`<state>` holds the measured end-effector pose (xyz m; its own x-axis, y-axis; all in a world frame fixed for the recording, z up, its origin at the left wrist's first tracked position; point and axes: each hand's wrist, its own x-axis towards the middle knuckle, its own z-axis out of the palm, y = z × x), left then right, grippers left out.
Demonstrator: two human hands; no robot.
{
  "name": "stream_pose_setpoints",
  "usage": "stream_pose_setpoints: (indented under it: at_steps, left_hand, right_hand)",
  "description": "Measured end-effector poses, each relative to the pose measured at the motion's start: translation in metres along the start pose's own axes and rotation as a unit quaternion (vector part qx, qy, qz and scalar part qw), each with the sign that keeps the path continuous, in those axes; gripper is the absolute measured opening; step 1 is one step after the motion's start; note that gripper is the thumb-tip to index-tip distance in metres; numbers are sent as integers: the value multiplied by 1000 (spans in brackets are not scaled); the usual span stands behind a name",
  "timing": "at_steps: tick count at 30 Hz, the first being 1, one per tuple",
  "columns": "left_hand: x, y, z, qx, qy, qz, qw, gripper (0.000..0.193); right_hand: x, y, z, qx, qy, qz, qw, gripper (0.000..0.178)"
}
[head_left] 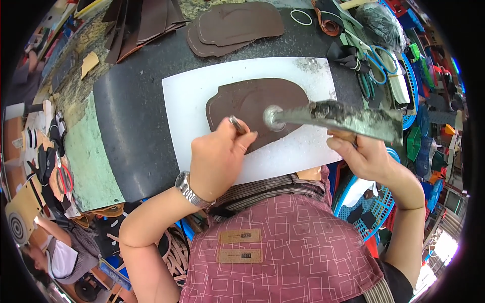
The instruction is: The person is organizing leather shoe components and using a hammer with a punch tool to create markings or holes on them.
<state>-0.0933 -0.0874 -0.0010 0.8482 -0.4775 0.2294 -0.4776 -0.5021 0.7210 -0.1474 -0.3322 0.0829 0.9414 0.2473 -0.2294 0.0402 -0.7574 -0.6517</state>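
On a white cutting board (189, 96) lies a dark brown leather piece (252, 96) with rounded ends and a notch at its upper left. My left hand (214, 159), with a watch on the wrist, is closed around a metal punch (235, 124) over the leather's lower left edge. My fingers hide the punch's lower end. Closed round the wooden handle of a hammer (348, 118), my right hand (366, 156) is over the board's right side. The hammer's metal head, partly smeared by motion, reaches left over the leather, apart from the punch.
Under the board spreads a black mat (126, 126). More cut leather pieces (240, 22) lie stacked beyond it, beside long leather strips (146, 22). Blue-handled scissors (379, 65) are at the right. Below my right arm stands a blue basket (384, 202). Another person (65, 252) sits far left.
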Motion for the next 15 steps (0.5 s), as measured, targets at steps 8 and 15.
stream_pose_setpoints:
  at_steps: [8, 15]
  left_hand:
    - [6, 5, -4, -23, -1, -1, 1000, 11]
    - [6, 2, 6, -69, 39, -5, 997, 13]
  right_hand:
    - [-2, -8, -12, -86, 59, -141, 985, 25]
    - [2, 2, -2, -6, 17, -56, 998, 27]
